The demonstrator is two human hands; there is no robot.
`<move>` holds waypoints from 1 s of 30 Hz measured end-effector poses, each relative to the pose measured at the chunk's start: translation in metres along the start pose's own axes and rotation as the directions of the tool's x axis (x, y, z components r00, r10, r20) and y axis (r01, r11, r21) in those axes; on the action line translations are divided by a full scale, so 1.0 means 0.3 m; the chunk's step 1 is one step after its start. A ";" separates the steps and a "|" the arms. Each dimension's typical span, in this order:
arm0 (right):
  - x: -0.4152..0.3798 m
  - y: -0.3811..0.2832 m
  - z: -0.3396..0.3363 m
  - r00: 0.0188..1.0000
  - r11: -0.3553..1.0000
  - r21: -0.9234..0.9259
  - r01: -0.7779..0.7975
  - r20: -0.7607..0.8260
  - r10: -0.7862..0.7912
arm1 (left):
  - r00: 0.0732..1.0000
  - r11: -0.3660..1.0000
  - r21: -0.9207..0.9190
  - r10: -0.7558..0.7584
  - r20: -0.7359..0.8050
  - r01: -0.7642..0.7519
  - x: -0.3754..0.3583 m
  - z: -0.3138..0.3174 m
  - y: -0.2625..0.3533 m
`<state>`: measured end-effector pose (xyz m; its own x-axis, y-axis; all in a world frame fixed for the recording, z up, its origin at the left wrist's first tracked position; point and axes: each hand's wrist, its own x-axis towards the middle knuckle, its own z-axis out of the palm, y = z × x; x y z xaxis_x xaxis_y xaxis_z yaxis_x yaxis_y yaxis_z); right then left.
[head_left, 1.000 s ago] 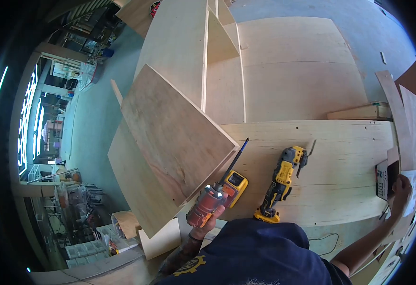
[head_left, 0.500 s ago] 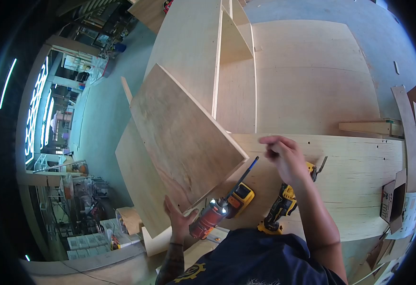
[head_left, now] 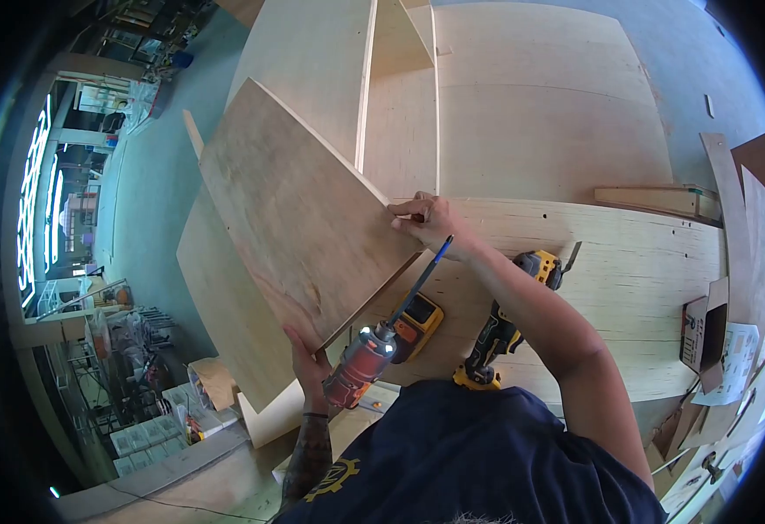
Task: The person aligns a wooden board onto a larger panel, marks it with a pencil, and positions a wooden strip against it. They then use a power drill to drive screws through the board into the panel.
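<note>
A plywood panel (head_left: 299,218) lies tilted between my hands. My right hand (head_left: 428,222) pinches its right corner, fingers closed over the edge. At the lower corner, my left hand (head_left: 308,360) grips the panel, its fingers partly hidden. Just right of that hand is a red cylindrical tool (head_left: 358,367) with a silver nose and a long thin rod, blue at the tip. Beside it sits a yellow-and-black tool part (head_left: 419,325). Under my right forearm rests a yellow-and-black power tool (head_left: 487,342) with a blade-like end, partly covered by the arm.
Beneath the tools is a long plywood board (head_left: 627,288). A large plywood cabinet (head_left: 308,79) with open compartments stands ahead. Another panel (head_left: 229,297) lies under the held one. Right are a small wooden box piece (head_left: 653,201) and an open cardboard box (head_left: 704,332).
My right hand has moved left and closed on the panel's right corner; before, it hovered off the panel. My left hand stays at the lower corner. The camera view has shifted.
</note>
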<state>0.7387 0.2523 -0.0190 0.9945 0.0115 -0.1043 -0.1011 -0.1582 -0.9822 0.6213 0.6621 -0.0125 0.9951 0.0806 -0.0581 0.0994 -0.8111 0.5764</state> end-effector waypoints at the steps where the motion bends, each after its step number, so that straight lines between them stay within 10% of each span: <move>1: 0.000 0.009 0.005 1.000 0.999 0.018 0.030 -0.003 -0.030 | 1.000 1.000 0.001 0.000 -0.002 0.000 -0.001 0.001 -0.002; 30: 0.000 0.022 0.015 0.986 0.986 -0.052 0.158 -0.038 -0.160 | 1.000 0.990 0.140 -0.001 0.021 -0.002 -0.010 -0.018 -0.015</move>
<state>0.7379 0.2558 -0.0261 0.9982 -0.0006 0.0598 0.0584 -0.2051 -0.9770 0.6179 0.6687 -0.0104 0.9947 0.0696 -0.0760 0.0967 -0.8845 0.4565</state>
